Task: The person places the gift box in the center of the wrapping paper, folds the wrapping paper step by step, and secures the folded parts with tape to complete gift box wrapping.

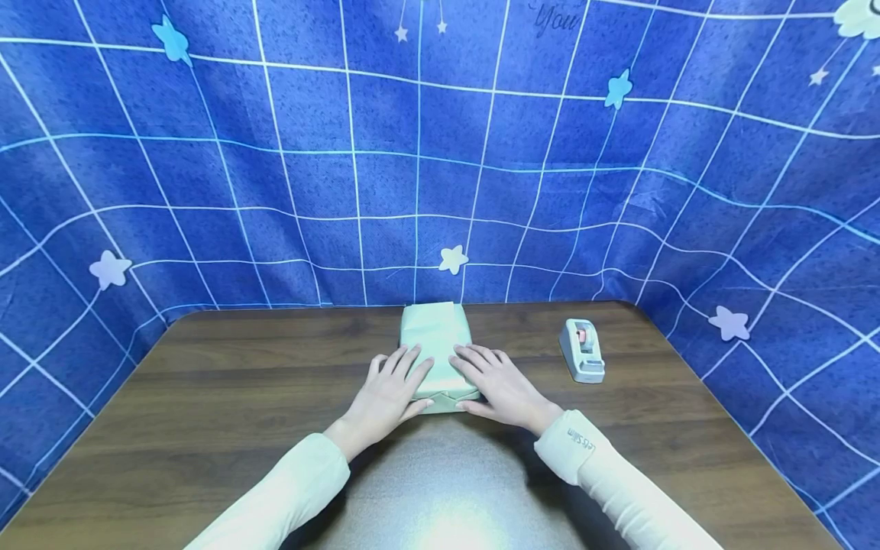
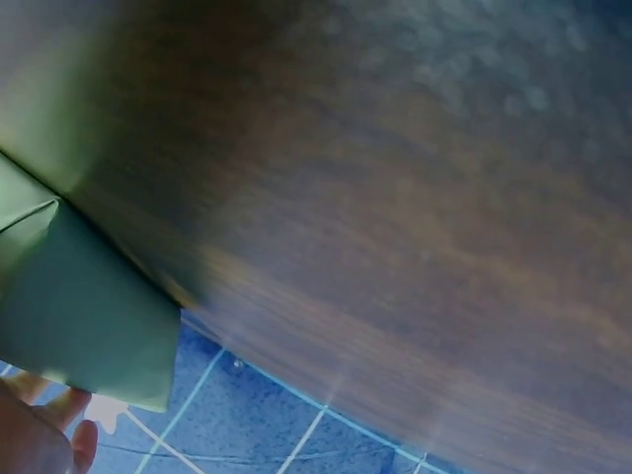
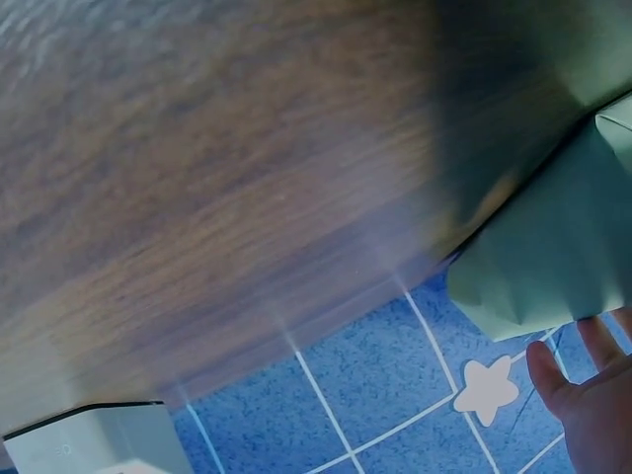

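Parcel, box-shaped, wrapped in pale green paper (image 1: 429, 325): lying flat just below the middle of the head view, showing a folded end toward the bottom of the frame. Resting on a dark brown wood-grain table (image 1: 261, 367), stretching up the frame to about the back edge.

Touching it from the left with a bare left hand (image 1: 383, 388): laying parted, mostly straight fingers over the top, placing the thumb low at the folded end. Mirroring that from the right with a bare right hand (image 1: 503, 384): resting parted, nearly straight fingers on top, setting the thumb at the opposite corner. Probably sharing contact between both sides to prevent sliding, and seemingly holding folds down with the thumbs. Not showing pressing force in either wrist view.

Tape dispenser, white and pale-blue plastic with a pinkish roll (image 1: 583, 359): standing well apart, right of centre, perhaps sitting there for easy reach.

Cloth, deep blue with pale grid lines and stars (image 1: 309, 179): hanging across the upper frame, probably serving as backdrop.
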Demonstrator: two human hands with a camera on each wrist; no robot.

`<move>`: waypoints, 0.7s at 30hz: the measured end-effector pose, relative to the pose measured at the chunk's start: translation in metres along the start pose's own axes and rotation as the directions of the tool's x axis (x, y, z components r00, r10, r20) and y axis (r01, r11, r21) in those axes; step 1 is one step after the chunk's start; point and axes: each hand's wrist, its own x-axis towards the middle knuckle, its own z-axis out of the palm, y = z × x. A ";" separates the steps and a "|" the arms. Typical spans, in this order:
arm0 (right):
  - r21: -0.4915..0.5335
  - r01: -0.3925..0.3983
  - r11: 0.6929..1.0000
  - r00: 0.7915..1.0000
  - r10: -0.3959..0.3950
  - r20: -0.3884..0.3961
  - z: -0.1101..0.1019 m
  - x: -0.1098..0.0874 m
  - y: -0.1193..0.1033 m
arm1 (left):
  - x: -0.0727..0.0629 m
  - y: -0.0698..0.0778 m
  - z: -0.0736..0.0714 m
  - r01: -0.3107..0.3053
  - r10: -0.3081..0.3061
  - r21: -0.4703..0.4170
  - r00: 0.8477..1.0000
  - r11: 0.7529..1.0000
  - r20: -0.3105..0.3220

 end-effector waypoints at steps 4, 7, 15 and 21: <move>0.030 -0.011 1.000 1.000 0.012 -0.012 0.000 0.001 -0.001 | 0.000 -0.001 -0.003 0.005 -0.004 -0.054 1.000 0.999 0.022; 0.036 -0.020 0.999 1.000 0.020 -0.009 0.000 0.002 -0.001 | -0.001 -0.004 -0.005 0.000 0.006 -0.126 0.999 0.992 0.046; 0.028 -0.021 0.999 1.000 0.022 -0.018 -0.002 0.003 -0.002 | -0.004 -0.016 -0.004 -0.076 0.089 -0.157 0.993 0.985 0.076; 0.031 -0.019 0.999 1.000 0.020 -0.020 -0.002 0.003 -0.002 | -0.005 -0.017 -0.004 -0.102 0.115 -0.134 0.989 0.986 0.095</move>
